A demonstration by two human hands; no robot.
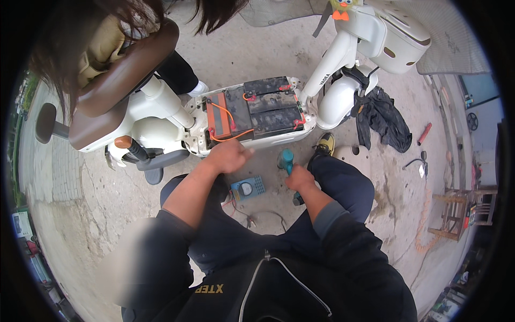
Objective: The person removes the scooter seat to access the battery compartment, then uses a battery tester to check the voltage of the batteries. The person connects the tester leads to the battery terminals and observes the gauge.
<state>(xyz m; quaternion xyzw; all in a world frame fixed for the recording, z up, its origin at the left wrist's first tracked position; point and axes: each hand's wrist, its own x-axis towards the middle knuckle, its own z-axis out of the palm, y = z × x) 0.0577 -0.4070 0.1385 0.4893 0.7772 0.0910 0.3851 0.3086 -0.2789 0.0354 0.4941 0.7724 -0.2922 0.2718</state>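
My right hand [301, 178] is wrapped round the grip of a teal cordless drill [286, 159], held between my knees. My left hand [229, 156] is closed, its fingers curled together just off the near edge of the scooter's open footboard compartment [279, 140]. Whatever those fingers may hold is hidden. Inside the compartment sit several dark, dusty batteries [273, 102]. An orange cable [234, 135] loops over the left ones, and red terminal covers show at the corners. On the ground below my hands lies a blue meter [247, 188] with a round dial and thin leads.
The white electric scooter [153, 104] stands across in front of me, its brown seat [134, 70] at left. Someone in dark trousers [179, 75] is behind it. At right are a black cloth [383, 119], a red tube-shaped thing [424, 134] and a wooden stool [453, 214].
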